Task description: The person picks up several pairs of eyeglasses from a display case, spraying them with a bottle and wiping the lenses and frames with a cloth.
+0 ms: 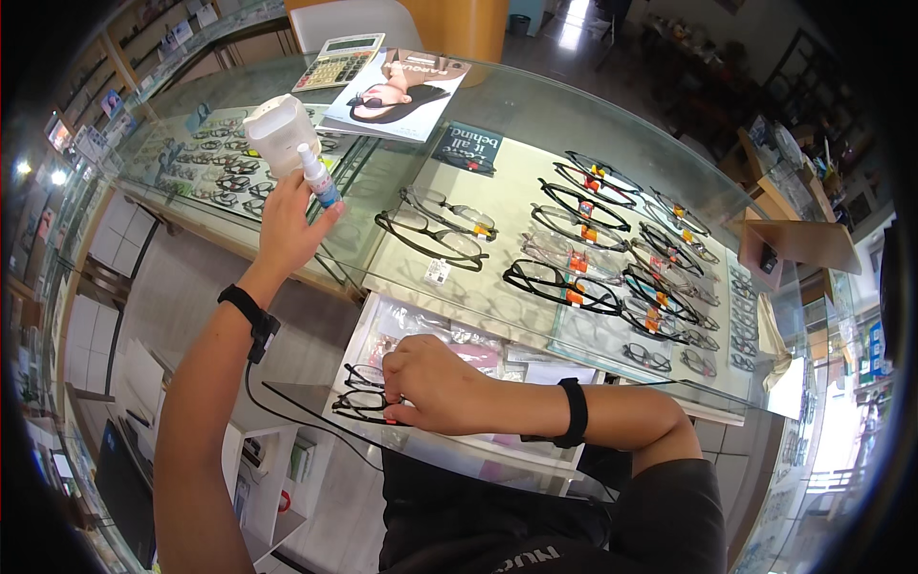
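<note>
My left hand [290,222] is closed around a small white and blue spray bottle [323,185] on the glass counter, the thumb against its base. Just beyond it stands a translucent white plastic container [281,129], close to the fingertips. My right hand [427,384] reaches over a pulled-out drawer [358,323], fingers curled down at the right ends of black-framed eyeglasses [358,405]. The thumb is beside a small orange tag on them. The fingers hide whether the frame is gripped. A second pair of eyeglasses [364,374] lies just behind, partly covered by the hand.
On the glass display counter [566,107] are a calculator [341,61] and a magazine [401,93]. Rows of tagged eyeglasses [584,222] show on the pale display surface. Clear plastic bags [409,323] lie in the drawer. A cable [308,423] hangs from my left wristband.
</note>
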Tool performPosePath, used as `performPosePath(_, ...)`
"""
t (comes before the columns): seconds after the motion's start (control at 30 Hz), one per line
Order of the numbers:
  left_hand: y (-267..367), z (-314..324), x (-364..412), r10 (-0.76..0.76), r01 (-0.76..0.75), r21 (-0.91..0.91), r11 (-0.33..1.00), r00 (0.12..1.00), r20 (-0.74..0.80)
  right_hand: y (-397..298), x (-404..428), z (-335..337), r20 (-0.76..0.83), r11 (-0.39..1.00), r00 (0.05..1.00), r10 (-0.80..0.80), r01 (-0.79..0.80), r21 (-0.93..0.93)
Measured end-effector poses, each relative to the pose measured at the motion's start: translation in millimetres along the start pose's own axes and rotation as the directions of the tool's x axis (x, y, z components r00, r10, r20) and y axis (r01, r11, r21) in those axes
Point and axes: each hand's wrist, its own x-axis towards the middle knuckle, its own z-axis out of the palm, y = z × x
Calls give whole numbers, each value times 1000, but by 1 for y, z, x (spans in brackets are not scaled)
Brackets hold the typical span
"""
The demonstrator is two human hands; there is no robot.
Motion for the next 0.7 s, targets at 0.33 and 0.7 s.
performPosePath(0.33,-9,-1,-5,-9,9,15,1000,1000,10,-30,10,-177,-482,925,875,-52,-139,-352)
performPosePath(0.7,3,0,-2,-24,24,-20,1000,1000,-20,109,58,-179,-361,728,898,250,-420,-542)
